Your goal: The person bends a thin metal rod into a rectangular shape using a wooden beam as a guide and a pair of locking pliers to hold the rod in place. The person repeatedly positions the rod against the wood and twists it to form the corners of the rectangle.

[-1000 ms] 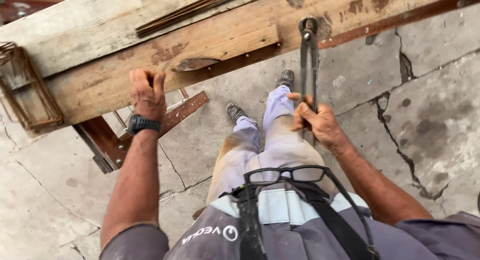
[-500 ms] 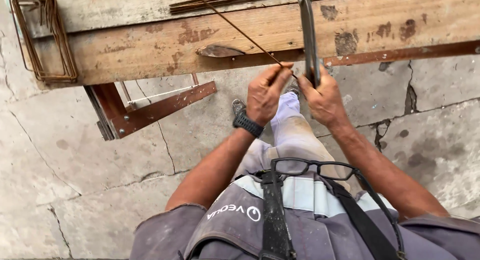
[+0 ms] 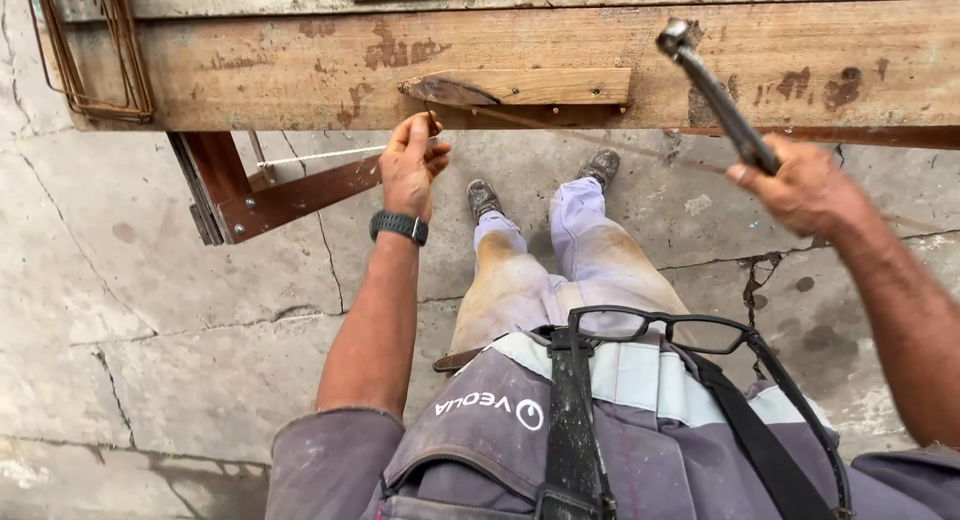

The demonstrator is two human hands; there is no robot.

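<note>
Steel bending bar (image 3: pixel 715 92) in right hand (image 3: pixel 800 188) slants up-left.

The table (image 3: pixel 300 70) is running across the far side, its near edge facing the person. A small wooden block (image 3: pixel 530 86) is sitting fixed on that edge, near the middle. Bent wire frames (image 3: pixel 95 60) are hanging at the table's left end. A metal brace (image 3: pixel 290 195) is standing beneath, left of the person's shoes (image 3: pixel 485 197).
</note>
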